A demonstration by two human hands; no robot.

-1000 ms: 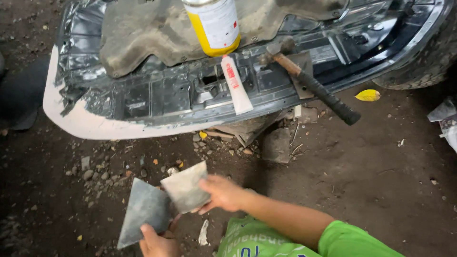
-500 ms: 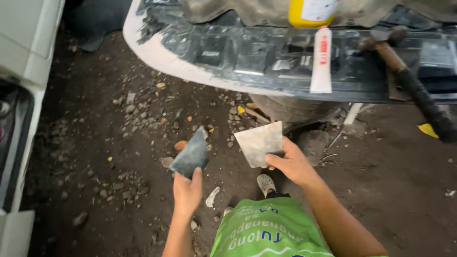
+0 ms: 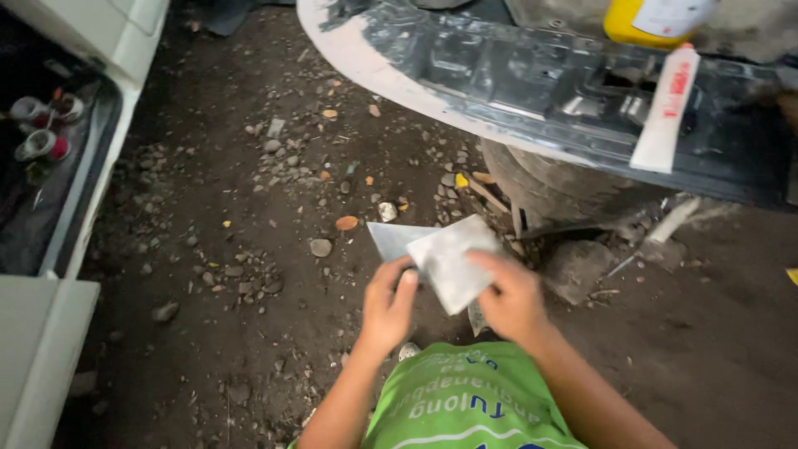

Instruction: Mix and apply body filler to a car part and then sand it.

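Note:
Low in the head view, my two hands meet over the dirt ground. My left hand (image 3: 387,304) grips a flat grey metal scraper blade (image 3: 392,239) by its near edge. My right hand (image 3: 509,297) holds a second, paler scraper (image 3: 453,259), which lies across the first one and overlaps it. Both blades point away from me. My knee in green cloth (image 3: 465,399) sits just below the hands.
An upturned car bumper (image 3: 465,71) spans the top, resting on a tyre (image 3: 557,187). On it lie a white tube (image 3: 665,112) and a yellow can (image 3: 652,18). A white car body with an open lamp cavity (image 3: 58,166) stands at the left. Stones litter the ground.
My hands came together: the two scrapers, held apart before, now overlap. The view swung left, so the hammer left the picture and the white car body came in.

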